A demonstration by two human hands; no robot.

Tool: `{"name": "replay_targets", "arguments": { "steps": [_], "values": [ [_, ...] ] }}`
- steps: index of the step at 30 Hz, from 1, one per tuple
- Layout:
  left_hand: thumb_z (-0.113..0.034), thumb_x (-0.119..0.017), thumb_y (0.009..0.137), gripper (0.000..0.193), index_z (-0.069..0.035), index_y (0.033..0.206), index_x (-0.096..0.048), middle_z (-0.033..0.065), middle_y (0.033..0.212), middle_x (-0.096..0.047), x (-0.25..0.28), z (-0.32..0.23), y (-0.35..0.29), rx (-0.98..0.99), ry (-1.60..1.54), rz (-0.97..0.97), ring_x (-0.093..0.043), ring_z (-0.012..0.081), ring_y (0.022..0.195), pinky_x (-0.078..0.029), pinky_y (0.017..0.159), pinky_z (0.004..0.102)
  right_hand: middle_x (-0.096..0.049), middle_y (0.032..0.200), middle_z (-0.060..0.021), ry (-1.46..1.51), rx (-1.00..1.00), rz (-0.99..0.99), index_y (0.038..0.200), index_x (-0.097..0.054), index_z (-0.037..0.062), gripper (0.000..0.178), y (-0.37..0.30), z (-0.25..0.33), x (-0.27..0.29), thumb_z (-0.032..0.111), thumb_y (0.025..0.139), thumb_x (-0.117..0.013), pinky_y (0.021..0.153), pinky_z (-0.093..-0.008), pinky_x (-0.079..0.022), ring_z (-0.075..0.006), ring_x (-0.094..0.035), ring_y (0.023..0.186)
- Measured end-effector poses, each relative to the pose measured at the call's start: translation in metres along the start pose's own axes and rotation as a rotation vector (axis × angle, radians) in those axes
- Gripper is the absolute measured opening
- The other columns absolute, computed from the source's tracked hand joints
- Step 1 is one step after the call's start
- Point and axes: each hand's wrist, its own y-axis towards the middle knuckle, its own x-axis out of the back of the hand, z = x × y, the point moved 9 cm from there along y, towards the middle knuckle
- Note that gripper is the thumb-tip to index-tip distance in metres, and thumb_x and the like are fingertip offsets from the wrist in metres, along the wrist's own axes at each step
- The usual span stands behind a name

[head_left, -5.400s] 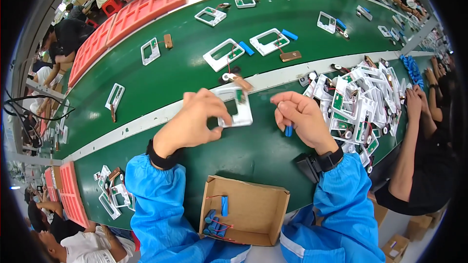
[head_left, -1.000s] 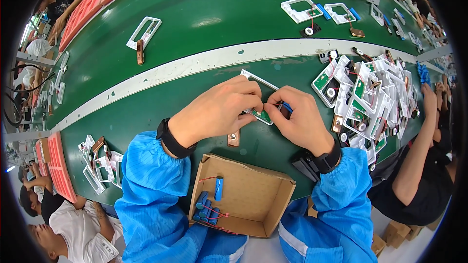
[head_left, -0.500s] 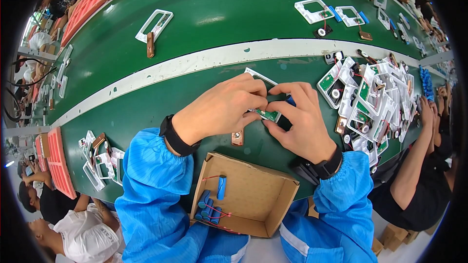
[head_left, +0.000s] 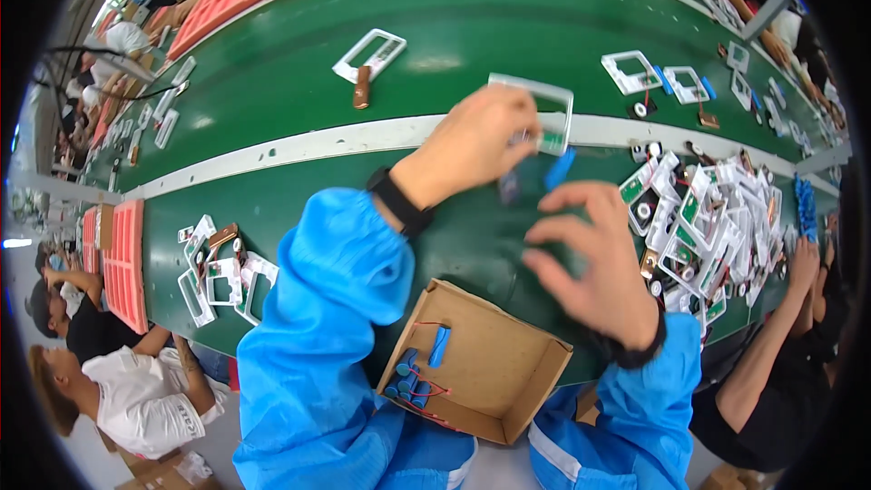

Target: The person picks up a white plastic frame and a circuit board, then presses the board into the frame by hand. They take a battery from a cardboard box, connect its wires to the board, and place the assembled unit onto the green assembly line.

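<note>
My left hand [head_left: 485, 136] is closed on the edge of a white plastic frame [head_left: 570, 118], lifted over the white strip. A green circuit board [head_left: 551, 142] shows inside the frame near my fingers. Below the frame is a blue cylindrical battery [head_left: 560, 169], and beside it a small dark part [head_left: 510, 187], smeared by motion. My right hand [head_left: 590, 259], somewhat blurred, is apart from the frame with its fingers spread and nothing in them. Nearer me, a cardboard box [head_left: 531, 345] holds several blue batteries [head_left: 408, 377] with red wires.
A heap of white frames [head_left: 712, 227] lies at the right, a smaller group [head_left: 222, 277] at the left. Beyond the white strip [head_left: 345, 147], a frame with a brown piece [head_left: 363, 86] and others lie on the green belt [head_left: 272, 100]. Co-workers sit on both sides.
My left hand has carried the frame away from me, up toward the white strip. My right hand has let go of it and opened. The whole view has shifted slightly.
</note>
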Motion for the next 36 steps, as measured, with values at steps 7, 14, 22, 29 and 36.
{"name": "replay_targets", "arguments": {
  "steps": [7,14,22,29,36],
  "values": [
    [-0.008,-0.068,0.081,0.032,-0.001,0.112,-0.066,0.0191,0.111,-0.065,0.052,0.032,0.012,0.156,0.251,-0.35,-0.06,0.0386,0.106,-0.052,0.089,0.0452,-0.061,0.102,-0.0231,0.065,0.204,0.565,0.105,-0.058,-0.0107,0.029,-0.046,0.11,-0.071,0.006,0.082,-0.061,0.073,-0.038,-0.054,-0.0315,-0.066,0.083],
    [-0.03,-0.066,0.084,0.03,-0.006,0.101,-0.07,0.016,0.106,-0.064,0.1,0.164,-0.063,0.759,0.652,-0.22,-0.057,0.0403,0.105,-0.047,0.09,0.0534,-0.065,0.083,-0.0199,-0.106,0.195,0.496,0.092,-0.063,-0.0107,0.029,-0.031,0.112,-0.126,0.011,0.073,-0.064,0.063,-0.0368,-0.055,-0.0299,-0.067,0.072],
    [-0.028,-0.072,0.076,0.026,-0.006,0.091,-0.076,0.0125,0.101,-0.066,0.089,0.117,-0.037,0.606,0.363,-0.108,-0.057,0.0353,0.101,-0.045,0.089,0.049,-0.064,0.085,-0.0156,-0.21,0.331,0.407,0.089,-0.067,-0.0041,0.023,-0.025,0.109,-0.122,0.012,0.072,-0.065,0.071,-0.0323,-0.052,-0.0261,-0.061,0.08],
    [-0.016,-0.08,0.07,0.024,-0.003,0.09,-0.074,0.0117,0.097,-0.067,0.01,-0.008,-0.01,0.063,0.057,0.156,-0.058,0.0314,0.094,-0.048,0.086,0.0407,-0.06,0.085,-0.0109,0.154,0.414,0.112,0.084,-0.065,0.0017,0.015,-0.018,0.114,-0.046,0.012,0.073,-0.064,0.077,-0.0308,-0.048,-0.0262,-0.058,0.092],
    [-0.012,-0.076,0.081,0.027,-0.004,0.106,-0.07,0.01,0.101,-0.066,0.017,-0.046,-0.004,-0.067,-0.183,-0.049,-0.059,0.0272,0.093,-0.049,0.081,0.0384,-0.064,0.091,-0.0099,0.757,-0.068,-0.367,0.107,-0.061,0.0018,0.021,-0.01,-0.005,0.046,0.001,0.088,-0.069,0.067,-0.0272,-0.05,-0.0183,-0.064,0.076]
  ]
}}
